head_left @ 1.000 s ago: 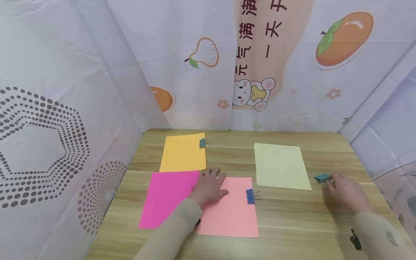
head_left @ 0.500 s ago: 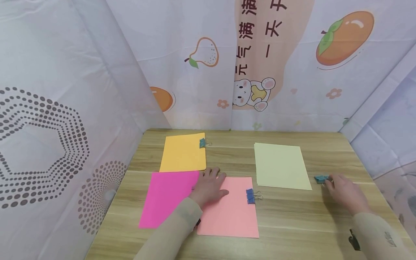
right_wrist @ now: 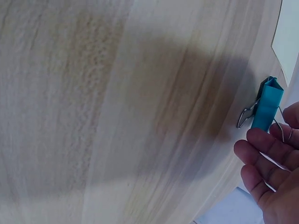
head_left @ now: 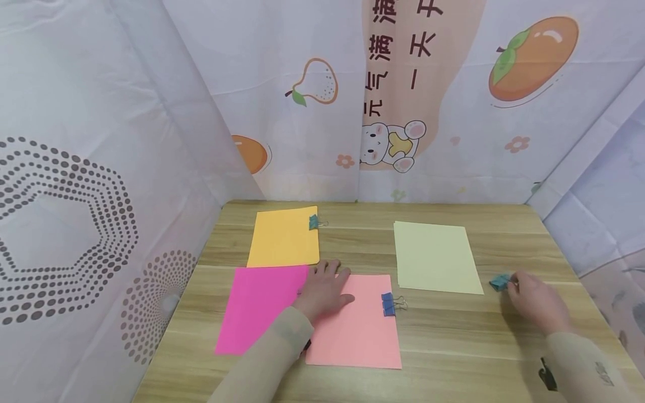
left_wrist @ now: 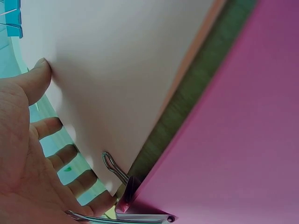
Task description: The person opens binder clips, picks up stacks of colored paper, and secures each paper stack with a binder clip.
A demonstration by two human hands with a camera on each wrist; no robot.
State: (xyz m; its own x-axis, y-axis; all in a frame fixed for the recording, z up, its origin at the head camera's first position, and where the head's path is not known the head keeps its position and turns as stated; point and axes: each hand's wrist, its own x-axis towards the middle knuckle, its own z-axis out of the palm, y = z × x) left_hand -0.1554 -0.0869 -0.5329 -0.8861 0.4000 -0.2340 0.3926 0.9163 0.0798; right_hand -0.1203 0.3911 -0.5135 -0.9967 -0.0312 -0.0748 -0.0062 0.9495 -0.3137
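Note:
My right hand (head_left: 538, 299) pinches a teal binder clip (head_left: 499, 282) by its wire handle, just right of a stack of pale yellow-green paper sheets (head_left: 437, 257). In the right wrist view the clip's folded body (right_wrist: 268, 105) is apart from the paper, its wire handles spread to both sides. With fingers extended, my left hand (head_left: 325, 294) lies over the upper left part of the salmon-pink paper (head_left: 360, 336). Beside it is magenta paper (head_left: 262, 305); the left wrist view shows a magenta binder clip (left_wrist: 128, 196) on its edge, near the fingertips.
Orange-yellow paper (head_left: 284, 238) with a teal binder clip (head_left: 314, 221) lies at the back left. A blue binder clip (head_left: 388, 304) grips the salmon paper's right edge. Printed curtains (head_left: 302, 140) enclose the wooden table (head_left: 453, 341) at the back and sides.
The teal binder clip has turned and tilted slightly in my right hand, which has shifted only a little. My left hand and all the papers have stayed in place.

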